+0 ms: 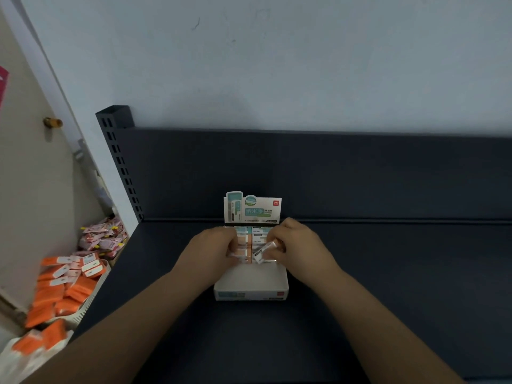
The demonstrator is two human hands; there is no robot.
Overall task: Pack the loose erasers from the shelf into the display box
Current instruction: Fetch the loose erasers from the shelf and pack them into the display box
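On the dark shelf point(388, 273), both your hands meet over the display box point(250, 292).
Your right hand point(296, 245) pinches one loose eraser point(264, 252), tilted, above the right row. Your left hand point(213, 249) curls its fingers on the packed erasers point(259, 234) of the left row. These fill the box's far half, below the upright header card point(252, 207).

Display box point(250, 284) on dark shelf point(388, 273), header card upright at back. Erasers point(250, 239) packed in two columns at rear; front part of box bare. Left hand point(214, 249) on left column, fingers curled over erasers. Right hand point(297, 245) pinches tilted eraser point(264, 251) above right column. Orange packets point(69, 286) in basket point(88, 303), far left.
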